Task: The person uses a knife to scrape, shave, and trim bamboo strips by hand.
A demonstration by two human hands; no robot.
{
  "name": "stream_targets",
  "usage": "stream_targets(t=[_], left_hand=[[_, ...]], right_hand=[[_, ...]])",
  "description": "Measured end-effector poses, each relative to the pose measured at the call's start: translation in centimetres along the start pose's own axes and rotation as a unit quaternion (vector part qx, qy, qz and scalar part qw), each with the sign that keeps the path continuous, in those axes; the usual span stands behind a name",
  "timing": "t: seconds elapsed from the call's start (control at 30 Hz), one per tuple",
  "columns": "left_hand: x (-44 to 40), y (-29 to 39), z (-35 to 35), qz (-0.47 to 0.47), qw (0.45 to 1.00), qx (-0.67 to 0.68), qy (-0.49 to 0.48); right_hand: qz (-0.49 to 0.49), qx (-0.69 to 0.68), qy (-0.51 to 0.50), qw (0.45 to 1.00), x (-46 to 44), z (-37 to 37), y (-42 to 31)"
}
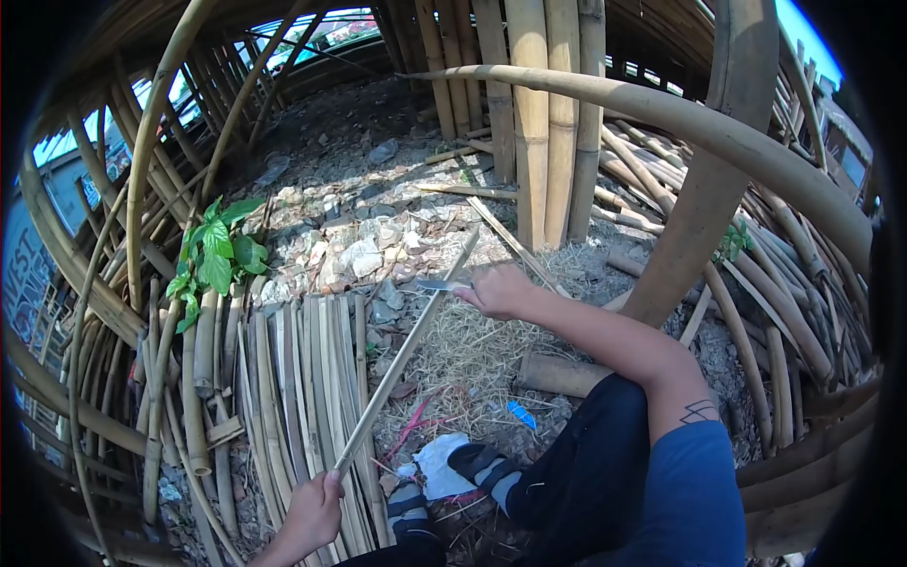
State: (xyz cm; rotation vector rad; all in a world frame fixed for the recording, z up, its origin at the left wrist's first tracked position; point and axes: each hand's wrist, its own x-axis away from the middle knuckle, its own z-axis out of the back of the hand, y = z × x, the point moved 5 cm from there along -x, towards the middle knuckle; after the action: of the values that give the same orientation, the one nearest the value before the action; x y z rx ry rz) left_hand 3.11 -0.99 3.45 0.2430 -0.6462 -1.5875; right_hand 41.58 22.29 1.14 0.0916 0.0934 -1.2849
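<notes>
A long, split bamboo strip point(395, 370) runs slantwise from low left up to the middle of the view. My left hand point(312, 513) is closed around its near end. Farther up, my right hand point(498, 291) grips a knife point(442, 284), whose blade lies across the strip near its far end. The knife's handle is mostly hidden in my fingers. Thin bamboo shavings point(463, 364) cover the ground below the strip. A row of cut bamboo strips point(316, 378) lies side by side to the left of it.
Thick upright bamboo poles point(532, 123) stand ahead, and a curved pole point(661, 94) arches across the upper right. Bamboo is piled at right. A leafy plant point(217, 248) grows at left. Stones point(359, 255) cover the ground beyond. A white scrap point(441, 463) lies by my sandals.
</notes>
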Motion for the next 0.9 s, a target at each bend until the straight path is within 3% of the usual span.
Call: stream_targets(t=[0.03,0.1,0.13,0.2,0.27,0.4,0.47,0.5,0.53,0.57,0.6,0.67,0.73,0.8,0.9], left_hand=[[0.1,0.0,0.0,0.016,1.000,0.003,-0.019],[1.0,-0.2,0.1,0.033,0.998,-0.003,-0.046],[1.0,-0.2,0.4,0.019,0.999,-0.004,-0.039],[0.8,-0.1,0.2,0.010,0.999,0.006,-0.034],[0.1,-1.0,0.4,0.032,0.999,0.015,-0.010],[-0.6,-2.0,0.6,0.051,0.997,0.058,0.008],[-1.3,-4.1,0.1,0.067,0.993,0.093,0.019],[-1.6,-5.4,-0.2,0.084,0.990,0.109,0.012],[-2.0,-6.4,-0.5,0.100,0.987,0.124,0.003],[-2.2,-7.2,-0.6,0.123,0.984,0.132,-0.002],[-2.6,-7.9,-0.9,0.123,0.984,0.133,-0.002],[-3.3,-9.5,-1.8,0.136,0.976,0.170,-0.020],[-3.9,-9.8,-2.3,0.150,0.970,0.193,-0.021],[-4.1,-10.0,-3.1,0.240,0.932,0.263,-0.065],[-5.1,-9.7,-4.7,0.195,0.947,0.246,-0.071]], right_hand=[[-0.038,-0.004,-0.003,0.999,-0.6,-1.0,1.3],[-0.229,-0.037,0.034,0.972,-1.4,-1.4,12.9],[-0.273,-0.056,0.057,0.959,-0.9,-0.3,14.8],[-0.311,-0.068,0.074,0.945,-0.5,0.8,15.4],[-0.365,-0.166,0.106,0.910,0.5,-0.5,13.6],[-0.327,-0.284,0.070,0.899,-0.2,-0.2,11.2],[-0.289,-0.315,0.126,0.895,-1.4,-1.5,12.7],[-0.271,-0.546,0.061,0.791,-1.8,-2.4,12.7],[-0.238,-0.738,-0.008,0.631,-1.5,-1.4,10.7],[-0.231,-0.773,-0.016,0.591,-0.7,0.0,9.4],[-0.231,-0.772,-0.017,0.591,0.0,0.9,8.9],[-0.114,-0.810,-0.025,0.574,0.7,2.7,7.7],[-0.100,-0.809,-0.023,0.579,2.3,3.8,6.6],[-0.059,-0.815,-0.046,0.574,3.8,4.2,5.2],[-0.064,-0.828,-0.045,0.555,6.3,4.3,3.7]])
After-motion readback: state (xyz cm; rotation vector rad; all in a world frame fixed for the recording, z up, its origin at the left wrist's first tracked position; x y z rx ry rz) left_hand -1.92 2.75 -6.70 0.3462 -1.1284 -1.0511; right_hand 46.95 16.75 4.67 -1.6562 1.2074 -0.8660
